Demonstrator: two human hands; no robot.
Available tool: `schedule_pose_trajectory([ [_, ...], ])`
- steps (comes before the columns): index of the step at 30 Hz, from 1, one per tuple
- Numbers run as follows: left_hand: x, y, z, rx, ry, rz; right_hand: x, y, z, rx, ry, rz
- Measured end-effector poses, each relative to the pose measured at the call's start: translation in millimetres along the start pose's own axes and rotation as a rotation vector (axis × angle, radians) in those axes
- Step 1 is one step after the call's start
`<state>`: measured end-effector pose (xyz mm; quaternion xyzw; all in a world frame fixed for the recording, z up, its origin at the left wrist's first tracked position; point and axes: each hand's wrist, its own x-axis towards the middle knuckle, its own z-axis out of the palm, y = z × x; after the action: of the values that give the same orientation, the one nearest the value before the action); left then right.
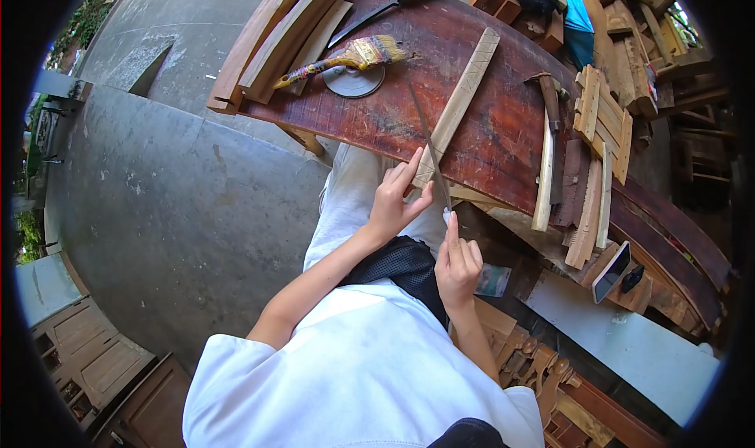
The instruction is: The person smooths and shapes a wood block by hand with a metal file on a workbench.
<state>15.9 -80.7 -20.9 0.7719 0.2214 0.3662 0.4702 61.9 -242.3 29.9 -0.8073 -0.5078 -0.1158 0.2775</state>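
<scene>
A light wooden strip with pencilled cross lines (pixel 458 94) lies on the red-brown table (pixel 346 122), its near end at the table's edge. My left hand (pixel 399 196) grips that near end between thumb and fingers. In my right hand (pixel 458 266) is the pale handle of a long thin dark blade (pixel 429 141), with the index finger stretched along it. The blade crosses the strip at a slant just beyond my left fingertips and points away over the table.
A paintbrush (pixel 346 59) rests on a grey disc (pixel 354 82) at the table's left, near a chisel-like tool (pixel 385 9) and long wooden pieces (pixel 295 35). On the right are a hammer (pixel 548 102), wood offcuts (pixel 586 204) and a phone (pixel 612 273).
</scene>
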Motion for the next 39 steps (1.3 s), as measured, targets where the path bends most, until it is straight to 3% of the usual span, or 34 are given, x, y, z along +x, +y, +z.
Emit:
schedule_pose_trajectory([
  [34,5.3,-1.7,-2.2,0.054,0.062,0.052,10.7,0.8,-12.4,0.049,-0.037,0.002],
  [39,6.4,-3.9,-4.8,0.048,0.015,0.0,15.0,-1.3,-23.5,0.068,-0.153,0.11],
])
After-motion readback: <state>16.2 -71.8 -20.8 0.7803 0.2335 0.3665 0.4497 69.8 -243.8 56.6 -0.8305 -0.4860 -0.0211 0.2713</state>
